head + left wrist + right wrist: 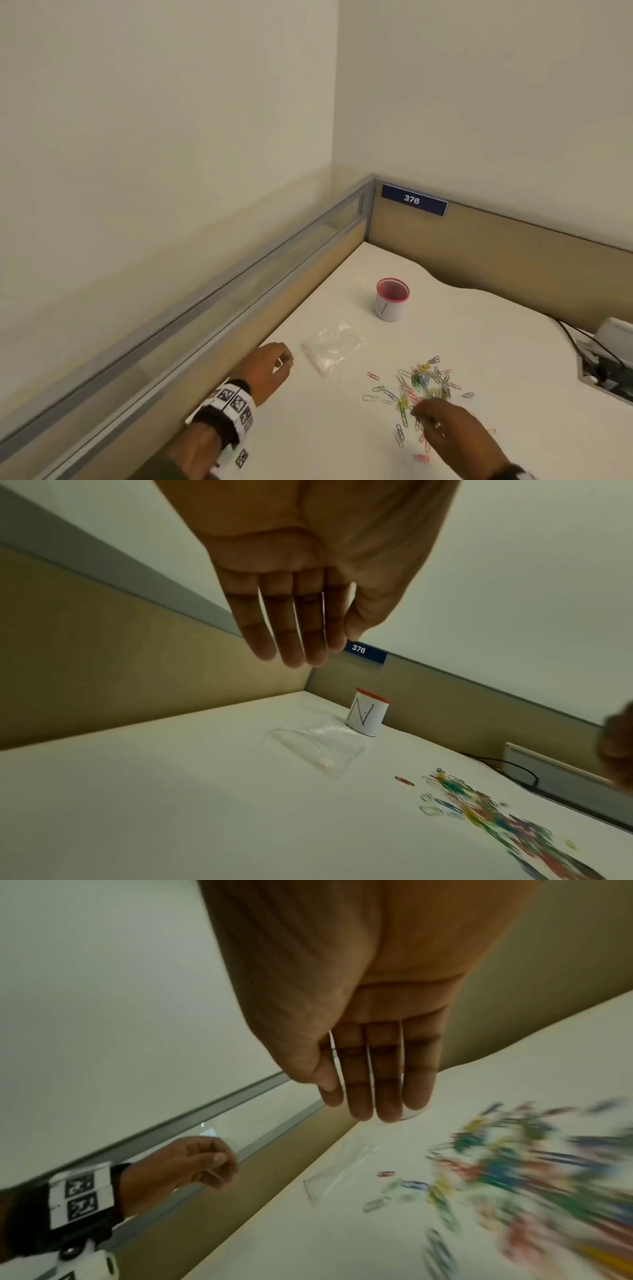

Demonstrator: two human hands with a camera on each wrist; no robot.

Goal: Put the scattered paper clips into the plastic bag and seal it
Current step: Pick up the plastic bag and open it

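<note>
A heap of coloured paper clips lies scattered on the white desk, blurred in the wrist views. A small clear plastic bag lies flat to their left. My left hand hovers just left of the bag with relaxed fingers and holds nothing; it also shows in the right wrist view. My right hand reaches over the near edge of the heap, fingers straight, nothing in them.
A white cup with a red rim stands behind the bag. Low partitions with a blue "376" label wall the desk at left and back. A cable and a cutout with devices sit at the right edge.
</note>
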